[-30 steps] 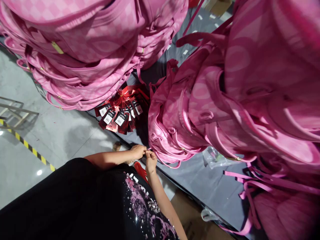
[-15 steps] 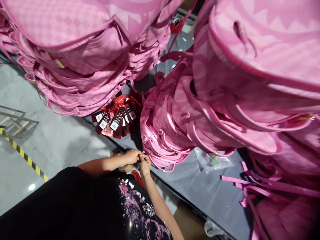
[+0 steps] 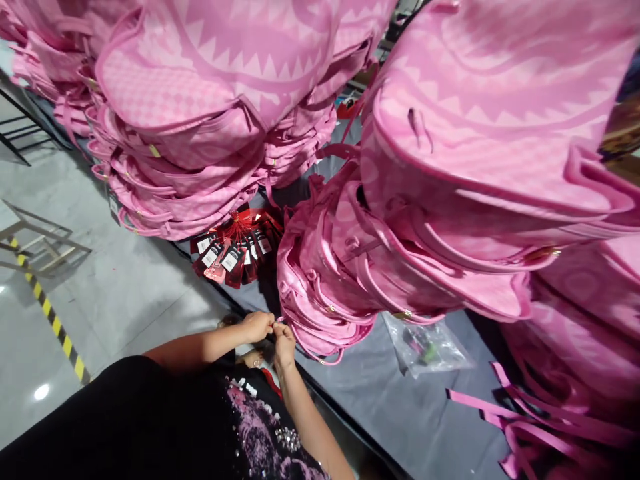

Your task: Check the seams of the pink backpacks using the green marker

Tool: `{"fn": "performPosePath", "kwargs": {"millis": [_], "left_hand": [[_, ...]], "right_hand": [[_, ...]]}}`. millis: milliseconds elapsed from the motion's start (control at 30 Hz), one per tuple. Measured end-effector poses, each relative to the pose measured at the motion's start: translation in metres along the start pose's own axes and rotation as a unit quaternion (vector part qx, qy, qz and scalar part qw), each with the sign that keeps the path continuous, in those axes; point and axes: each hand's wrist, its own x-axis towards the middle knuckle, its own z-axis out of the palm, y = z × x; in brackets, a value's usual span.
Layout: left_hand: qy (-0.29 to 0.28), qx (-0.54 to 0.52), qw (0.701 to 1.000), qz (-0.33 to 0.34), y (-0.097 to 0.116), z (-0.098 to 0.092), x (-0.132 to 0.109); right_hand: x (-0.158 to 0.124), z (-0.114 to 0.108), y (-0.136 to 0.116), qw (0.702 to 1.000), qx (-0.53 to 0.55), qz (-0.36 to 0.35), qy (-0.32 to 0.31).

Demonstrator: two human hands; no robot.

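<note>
My left hand (image 3: 259, 326) and my right hand (image 3: 285, 344) meet fingertip to fingertip at the table edge, both closed in a pinch. Whatever lies between the fingertips is too small to make out. Just beside them is the lower end of a leaning stack of pink backpacks (image 3: 345, 253), with straps and zip edges hanging toward me. Beyond my left hand, a fanned bunch of dark red and black hang tags (image 3: 233, 257) with white labels and red strings lies on the grey table cover (image 3: 370, 400).
Another tall pile of pink backpacks (image 3: 185, 153) stands at the left. A clear plastic bag (image 3: 430, 347) lies on the table, near loose pink straps (image 3: 505, 400) at the right. On the floor are a metal frame (image 3: 45, 247) and yellow-black tape (image 3: 55, 327).
The view has shifted, bringing more of the backpack piles and the plastic bag into sight. My hands stay pinched together at the same spot beside the stack.
</note>
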Motion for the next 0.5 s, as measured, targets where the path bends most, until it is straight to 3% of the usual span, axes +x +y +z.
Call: {"fn": "performPosePath", "kwargs": {"millis": [167,500], "left_hand": [[-0.007,-0.01,1.0,-0.007,0.002,0.0,0.001],[-0.06,-0.047,0.997,0.028,-0.007,-0.023,0.011]], "right_hand": [[0.0,-0.004,-0.002,0.998,-0.023,0.056,0.006],[-0.003,0.002,-0.016,0.994,-0.059,0.077,0.047]]}}
